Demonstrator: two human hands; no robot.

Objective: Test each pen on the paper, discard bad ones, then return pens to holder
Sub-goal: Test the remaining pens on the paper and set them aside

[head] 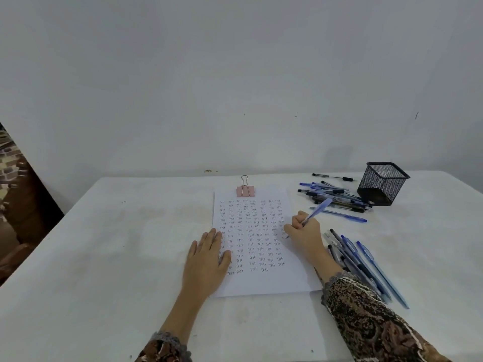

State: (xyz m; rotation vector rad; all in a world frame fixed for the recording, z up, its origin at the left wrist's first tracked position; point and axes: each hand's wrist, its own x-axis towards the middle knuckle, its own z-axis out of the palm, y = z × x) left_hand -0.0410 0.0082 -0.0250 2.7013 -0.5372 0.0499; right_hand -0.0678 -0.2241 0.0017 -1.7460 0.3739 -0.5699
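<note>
Writing: right hand (304,231), fingers pinch the blue pen (318,210), tip on the paper (274,283).
Left hand (206,257): fingers straight, pressed together, flat on paper edge.

Head view, forward and downward

1. We see a white table (104,257) filling the lower half of the view, its top faintly stained and smudged.
2. Behind the table rises a plain, pale grey wall (235,74) under soft, even light.
3. On the wall above the table's right end we notice a few small dark marks (416,115).
4. Just above the table's back edge, a small brownish chip (210,170) shows.
5. Left of the table we see a brick-patterned surface (13,163) in browns and greys; we cannot tell what it is.
</note>
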